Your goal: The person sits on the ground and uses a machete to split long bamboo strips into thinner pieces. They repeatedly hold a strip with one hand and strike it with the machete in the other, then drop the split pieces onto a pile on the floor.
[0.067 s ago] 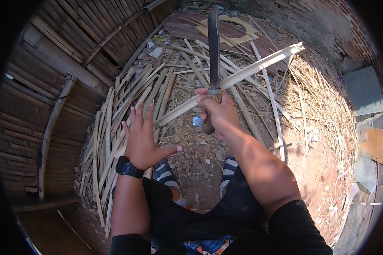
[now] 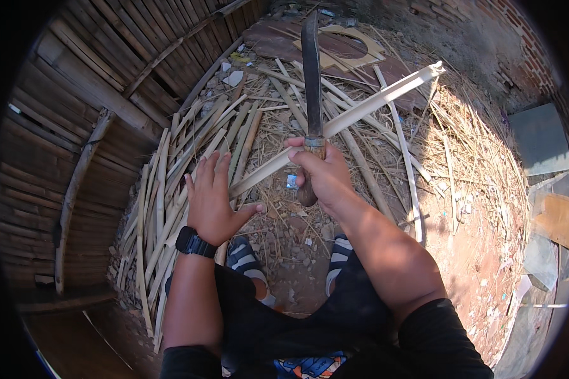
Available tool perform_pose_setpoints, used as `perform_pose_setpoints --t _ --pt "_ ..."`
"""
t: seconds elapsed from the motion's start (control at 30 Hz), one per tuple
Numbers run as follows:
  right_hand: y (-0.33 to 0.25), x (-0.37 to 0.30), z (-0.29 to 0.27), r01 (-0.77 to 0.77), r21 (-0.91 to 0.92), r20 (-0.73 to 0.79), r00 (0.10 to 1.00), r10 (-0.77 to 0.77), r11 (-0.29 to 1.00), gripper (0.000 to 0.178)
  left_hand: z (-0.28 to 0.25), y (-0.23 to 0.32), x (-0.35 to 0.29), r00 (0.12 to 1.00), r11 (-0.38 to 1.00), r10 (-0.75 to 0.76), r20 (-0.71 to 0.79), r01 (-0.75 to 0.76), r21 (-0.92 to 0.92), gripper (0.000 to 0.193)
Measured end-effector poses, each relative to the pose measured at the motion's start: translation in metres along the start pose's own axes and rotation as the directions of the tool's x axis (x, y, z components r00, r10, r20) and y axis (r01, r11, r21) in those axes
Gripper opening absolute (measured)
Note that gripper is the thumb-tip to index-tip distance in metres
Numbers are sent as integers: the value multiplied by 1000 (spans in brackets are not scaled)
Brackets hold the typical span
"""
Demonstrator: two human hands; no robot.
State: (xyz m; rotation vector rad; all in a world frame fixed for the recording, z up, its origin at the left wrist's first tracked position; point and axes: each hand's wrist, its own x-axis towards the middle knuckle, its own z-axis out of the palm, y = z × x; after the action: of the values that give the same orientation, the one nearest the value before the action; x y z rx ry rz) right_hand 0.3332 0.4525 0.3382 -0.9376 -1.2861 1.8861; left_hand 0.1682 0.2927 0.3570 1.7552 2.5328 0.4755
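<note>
My right hand (image 2: 325, 174) is wrapped round the wooden handle of a machete (image 2: 312, 82). Its long dark blade points up and away from me. A pale split bamboo strip (image 2: 376, 104) slants behind the machete, from beside my left hand up to the far right. Whether my right fingers also grip this strip, I cannot tell. With fingers spread and palm away from me, my left hand (image 2: 215, 202) is open by the strip's lower end. It appears to hold nothing; contact with the strip is unclear. A dark watch sits on the left wrist.
Bamboo strips (image 2: 164, 196) lie in a heap at the left, beside a bamboo wall (image 2: 50, 164). Straw and shavings (image 2: 480, 145) cover the ground at the right. A board with a round cut-out (image 2: 360, 55) lies at the back, near a brick wall (image 2: 531, 38). Sheets (image 2: 544, 139) stand at the right edge.
The machete and my right hand have shifted slightly left, and its blade leans a little more left. The strip's far end has moved slightly left with them. My left hand stays spread.
</note>
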Motion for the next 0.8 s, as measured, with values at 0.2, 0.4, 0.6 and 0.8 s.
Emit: perform_pose_setpoints --t 0.2,0.4,0.6,0.8 --pt "-6 -12 12 -48 -4 120 992 48 999 34 13 -11 16 995 973 71 -69 -84 -214 53" --pt "-30 -8 -2 79 -301 139 990 -39 950 36 -7 -34 16 983 975 -23 -184 -18 -220 30" --pt "-46 3 -29 450 -851 356 873 -332 270 40 -45 -72 6 938 965 -241 -248 204 -166 33" --pt "-34 21 -58 309 -949 250 869 -428 71 33 -43 -94 3 937 976 -216 -275 215 -32 39"
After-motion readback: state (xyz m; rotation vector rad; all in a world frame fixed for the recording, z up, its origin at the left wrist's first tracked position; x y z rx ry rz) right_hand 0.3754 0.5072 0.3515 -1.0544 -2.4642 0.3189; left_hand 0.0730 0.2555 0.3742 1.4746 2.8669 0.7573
